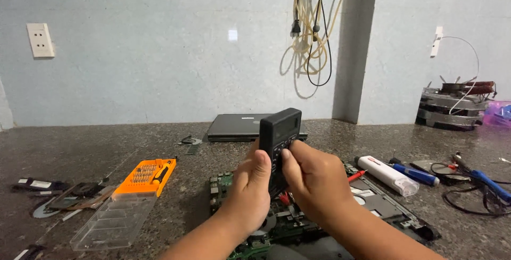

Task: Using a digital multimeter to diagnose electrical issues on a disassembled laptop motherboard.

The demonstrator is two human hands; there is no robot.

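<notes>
while both hands grip it, the black multimeter (280, 143) stands upright above the middle of the table (96, 153), its screen and dial turned toward the camera. the left hand (250, 188) is closed around its lower left side, thumb pressed against the front edge. the right hand (314, 177) is closed around the right side, with its thumb lying on the face near the dial. just below the hands lies an opened laptop (372, 201), its green circuit board (223, 185) showing to the left of the wrists; a red wire tip (357, 175) peeks out beside the right hand. left of the board sits an orange screwdriver bit set (146, 177), with its clear plastic lid (112, 221) folded out toward the table edge. farther left are a few small dark parts (58, 193). to the right lie a white tube-shaped tool (387, 175), a blue-handled tool (418, 175) and a tangle of black cables (474, 193). behind the multimeter a closed grey laptop (237, 127) rests by the wall. cords (311, 31) hang on the wall above, and a white socket (40, 40) is at far left.
</notes>
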